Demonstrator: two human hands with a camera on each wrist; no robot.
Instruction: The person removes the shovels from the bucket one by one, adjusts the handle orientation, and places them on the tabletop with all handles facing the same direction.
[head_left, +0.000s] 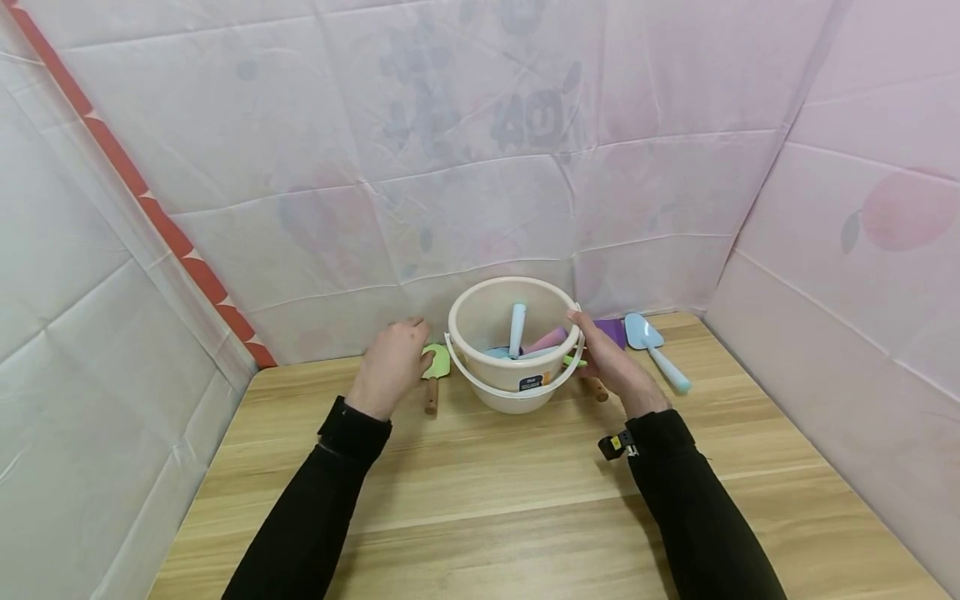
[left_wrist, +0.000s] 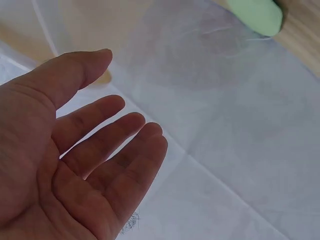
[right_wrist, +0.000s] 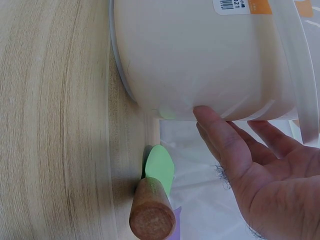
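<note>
Right hand [head_left: 611, 360] grip open, fingertips on bucket [head_left: 514, 343] side — left hand [head_left: 392, 365] open, nr green spatula [head_left: 436, 367].

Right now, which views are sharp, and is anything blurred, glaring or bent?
Head view: evenly lit and sharp, the table edges splayed by the wide lens, only a faint shadow under the bucket. Left wrist view: the left hand dim and soft, the green spatula blurred. Right wrist view: clear wood grain, no glare.
</note>
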